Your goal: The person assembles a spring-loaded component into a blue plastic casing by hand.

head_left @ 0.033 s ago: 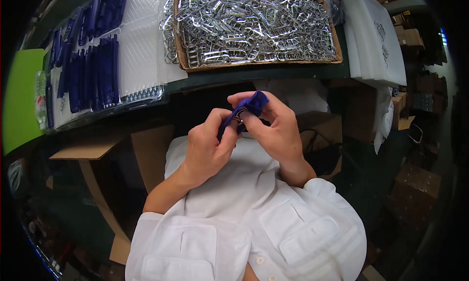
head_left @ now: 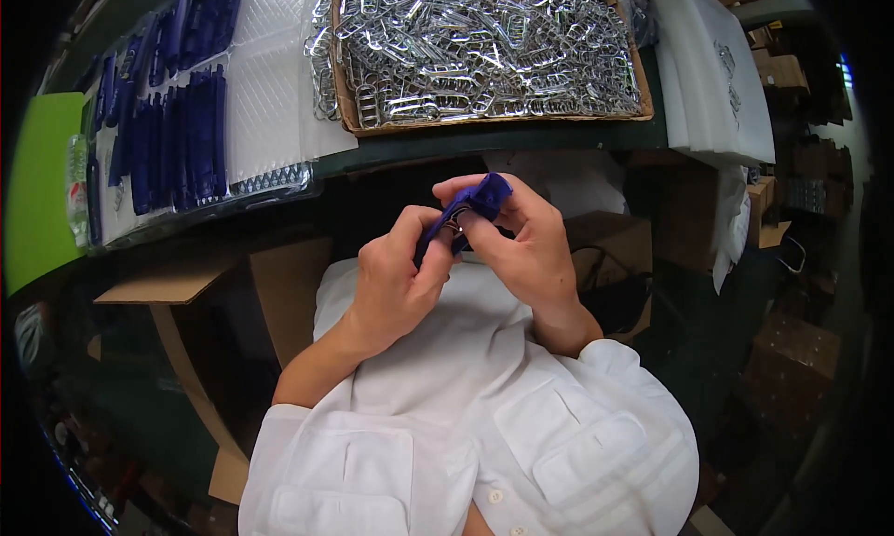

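Note:
In front of my chest, both hands grip a folded dark blue strap with a small metal buckle on it. My left hand pinches the strap's lower end from the left, thumb against the buckle. My right hand wraps the strap's upper fold from the right, with its fingers curled over it. The part of the strap between the fingers is hidden.
A cardboard tray full of shiny metal buckles sits on the table just ahead. Several blue straps lie in rows on a white padded sheet at the left. White foam sheets are stacked at the right. Cardboard boxes stand under the table.

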A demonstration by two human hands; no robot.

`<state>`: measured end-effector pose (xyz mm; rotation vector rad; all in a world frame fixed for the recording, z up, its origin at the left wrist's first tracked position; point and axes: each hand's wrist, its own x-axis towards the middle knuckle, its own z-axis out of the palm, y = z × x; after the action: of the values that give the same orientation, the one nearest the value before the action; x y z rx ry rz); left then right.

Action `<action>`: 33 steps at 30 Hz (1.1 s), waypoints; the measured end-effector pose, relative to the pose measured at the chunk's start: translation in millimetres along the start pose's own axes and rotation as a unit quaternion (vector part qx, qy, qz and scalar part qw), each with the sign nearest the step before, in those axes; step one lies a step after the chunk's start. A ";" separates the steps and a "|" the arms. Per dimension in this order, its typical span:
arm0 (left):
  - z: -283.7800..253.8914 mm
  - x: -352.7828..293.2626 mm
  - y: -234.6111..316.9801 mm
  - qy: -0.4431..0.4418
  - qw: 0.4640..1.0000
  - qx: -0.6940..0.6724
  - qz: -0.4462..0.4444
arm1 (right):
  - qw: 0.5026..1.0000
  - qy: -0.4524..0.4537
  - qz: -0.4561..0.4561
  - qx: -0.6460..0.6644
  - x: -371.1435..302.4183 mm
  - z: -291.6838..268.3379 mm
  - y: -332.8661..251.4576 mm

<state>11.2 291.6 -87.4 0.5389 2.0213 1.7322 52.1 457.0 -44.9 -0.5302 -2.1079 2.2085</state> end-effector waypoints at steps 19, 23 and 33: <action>-7.0 7.3 -4.9 -0.054 0.971 -0.201 -0.116 | 0.991 0.040 -0.025 -0.129 5.3 -1.7 16.4; -9.1 9.5 -3.5 -0.068 0.952 -0.256 -0.150 | 0.998 0.045 -0.015 -0.048 9.6 -7.3 22.7; -18.3 11.4 -9.7 -0.108 0.917 -0.329 -0.196 | 0.989 -0.042 0.081 0.117 12.6 -21.9 23.5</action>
<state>-8.6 281.2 -95.3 0.0808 1.1749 1.8445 51.0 479.7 -70.8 -0.6224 -1.8640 2.5654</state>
